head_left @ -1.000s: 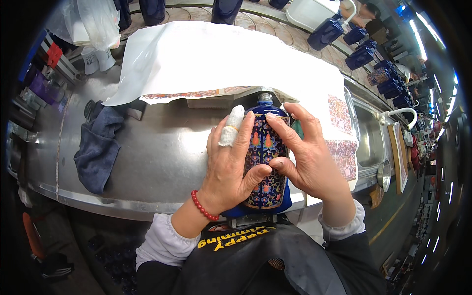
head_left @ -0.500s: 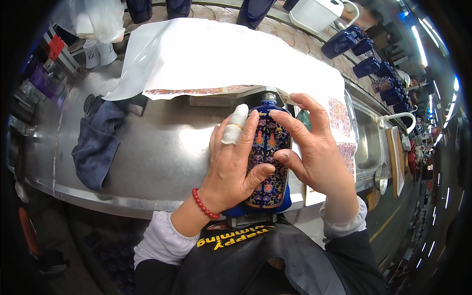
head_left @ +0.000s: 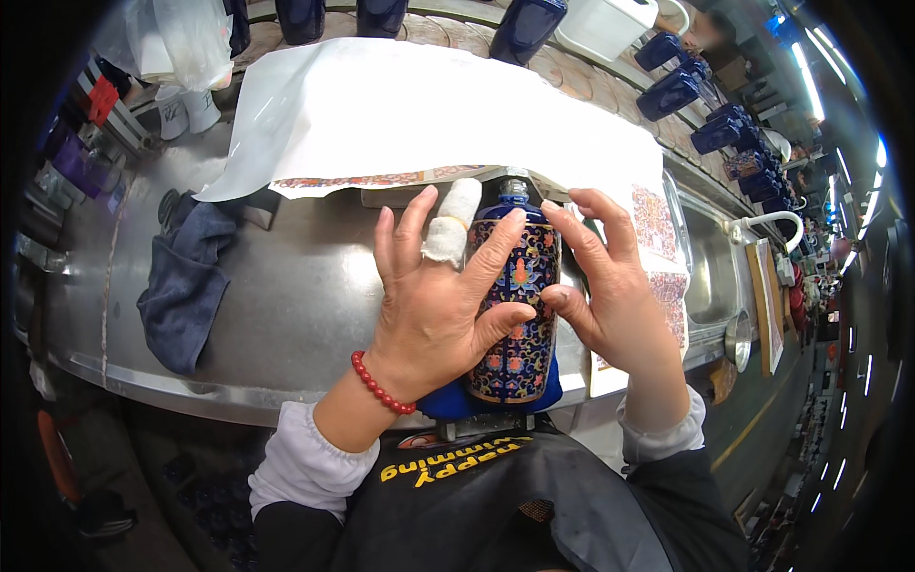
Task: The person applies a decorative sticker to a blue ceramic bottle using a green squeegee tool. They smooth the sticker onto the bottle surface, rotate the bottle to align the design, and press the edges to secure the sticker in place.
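Note:
A dark blue glass bottle (head_left: 516, 286) with a colourful floral pattern stands or leans in front of me, its bare glass neck pointing away. My left hand (head_left: 434, 310) lies along its left side with fingers spread. The index fingertip presses near the bottle's shoulder, and the thumb rests on the patterned front. A white cloth finger cover (head_left: 453, 224) wraps one left finger. My right hand (head_left: 615, 296) is at the bottle's right edge, fingers apart, with index fingertip near the shoulder and thumb on the side. Beneath the bottle is a blue cloth or pad (head_left: 443, 402).
White sheets (head_left: 429, 105) with patterned prints cover the far side of the metal worktop (head_left: 286, 315). A blue-grey cloth (head_left: 186, 296) lies to the left. Several blue bottles (head_left: 526, 30) stand beyond. At right are a sink (head_left: 703, 276) and a metal bowl (head_left: 738, 340).
My left hand's fingers have spread wider, and its index finger reaches further onto the bottle's front. The bottle has turned slightly, bringing one pattern panel to face up. My right hand stays at the right edge.

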`<state>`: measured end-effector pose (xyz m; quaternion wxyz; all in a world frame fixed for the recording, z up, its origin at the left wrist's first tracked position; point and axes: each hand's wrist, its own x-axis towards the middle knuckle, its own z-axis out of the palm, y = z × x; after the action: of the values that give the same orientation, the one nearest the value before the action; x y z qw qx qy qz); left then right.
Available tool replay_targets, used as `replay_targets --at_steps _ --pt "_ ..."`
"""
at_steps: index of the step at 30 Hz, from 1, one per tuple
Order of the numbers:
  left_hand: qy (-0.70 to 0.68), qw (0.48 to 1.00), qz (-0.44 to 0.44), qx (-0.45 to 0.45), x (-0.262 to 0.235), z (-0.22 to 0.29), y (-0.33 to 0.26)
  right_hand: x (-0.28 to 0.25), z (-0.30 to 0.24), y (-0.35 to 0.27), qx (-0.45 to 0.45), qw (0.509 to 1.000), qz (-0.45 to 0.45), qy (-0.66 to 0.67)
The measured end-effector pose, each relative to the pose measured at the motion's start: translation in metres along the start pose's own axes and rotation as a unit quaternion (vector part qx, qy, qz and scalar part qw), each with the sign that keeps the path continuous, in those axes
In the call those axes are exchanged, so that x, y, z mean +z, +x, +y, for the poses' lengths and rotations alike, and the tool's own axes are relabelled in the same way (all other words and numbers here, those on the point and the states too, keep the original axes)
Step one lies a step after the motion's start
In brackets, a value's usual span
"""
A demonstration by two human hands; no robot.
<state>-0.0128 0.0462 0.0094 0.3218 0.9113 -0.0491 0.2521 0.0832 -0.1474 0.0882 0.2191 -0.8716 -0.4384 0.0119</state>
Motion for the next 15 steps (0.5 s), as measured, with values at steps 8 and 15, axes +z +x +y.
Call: replay_targets --at_steps 8,15 --pt "0.127 0.991 0.03 0.022 -0.0061 0.0095 0.005 0.0036 -0.003 -0.0078 -0.013 1.0 0.021 -0.009" --pt "0.122 0.991 0.051 0.036 -0.0019 0.0114 0.01 0.0052 -0.0058 -0.005 -0.032 0.998 0.034 -0.032"
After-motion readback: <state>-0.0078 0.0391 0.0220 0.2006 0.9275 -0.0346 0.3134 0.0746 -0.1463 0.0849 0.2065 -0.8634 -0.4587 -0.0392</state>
